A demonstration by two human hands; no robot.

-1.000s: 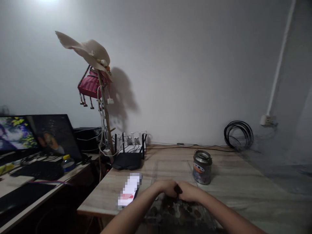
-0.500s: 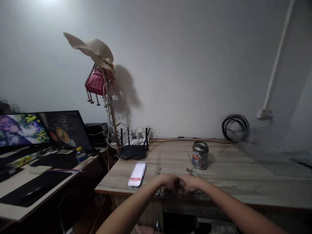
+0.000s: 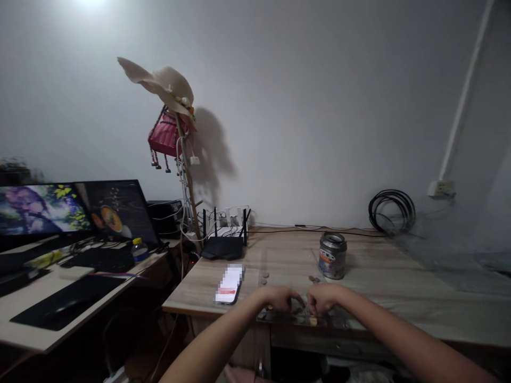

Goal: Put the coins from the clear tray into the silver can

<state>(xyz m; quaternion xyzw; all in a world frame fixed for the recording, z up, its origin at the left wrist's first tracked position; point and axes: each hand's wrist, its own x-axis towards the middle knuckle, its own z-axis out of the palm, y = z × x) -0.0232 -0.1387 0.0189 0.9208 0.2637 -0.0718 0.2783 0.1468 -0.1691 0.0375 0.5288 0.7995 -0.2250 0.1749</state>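
Both my hands rest at the near edge of a wooden table (image 3: pixel 383 298), over a scatter of coins (image 3: pixel 303 318). My left hand (image 3: pixel 279 298) has its fingers curled down onto the coins. My right hand (image 3: pixel 324 298) is closed in a pinch just beside it; what it pinches is too small to make out. A few loose coins (image 3: pixel 263 275) lie farther back. A metal tin can (image 3: pixel 332 255) with a slotted top stands upright behind my right hand. A lit phone (image 3: pixel 230 284) lies flat to the left of my left hand.
A black router (image 3: pixel 222 246) and a power strip sit at the table's back left. A stand with a sun hat (image 3: pixel 165 85) and pink bag (image 3: pixel 164 139) rises beside it. Monitors (image 3: pixel 80 213) and a keyboard fill a desk at left. Coiled black cable (image 3: pixel 392 211) hangs on the wall.
The camera has pulled back and up, so the table looks farther away. My hands, pressed together a second ago, have parted slightly over the coins.
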